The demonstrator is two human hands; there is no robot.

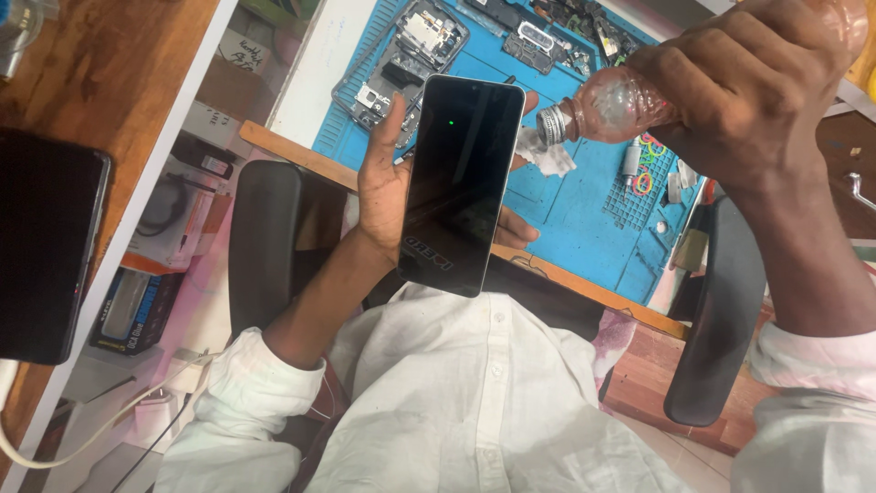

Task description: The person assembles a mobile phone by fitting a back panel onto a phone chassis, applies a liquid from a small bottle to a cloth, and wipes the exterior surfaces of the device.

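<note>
Your blue work mat (584,196) fills the bench ahead of you, and it carries an opened phone chassis (401,59) at its far corner along with small parts and coloured rings (644,164) near its right edge. On your left a wooden desk (109,73) holds a dark tablet (46,256) lying flat. The black chair arms (265,237) frame your lap on both sides.

Your left hand (388,187) holds a dark smartphone (461,183) upright above the mat's near edge, screen toward you, with a small green dot lit near its top. The thumb lies along the phone's left edge and the fingers wrap round behind it, their tips showing at the right edge, so the phone is cradled in a loose clasp.

Your right hand (739,91) is closed around a clear plastic squeeze bottle (620,102), fingers curled tight about its body. The bottle is tipped sideways, and its ribbed nozzle (550,125) points at a small white wad of cloth or tissue (547,155) that sits just beside the phone's upper right edge, by your left fingertips.
</note>
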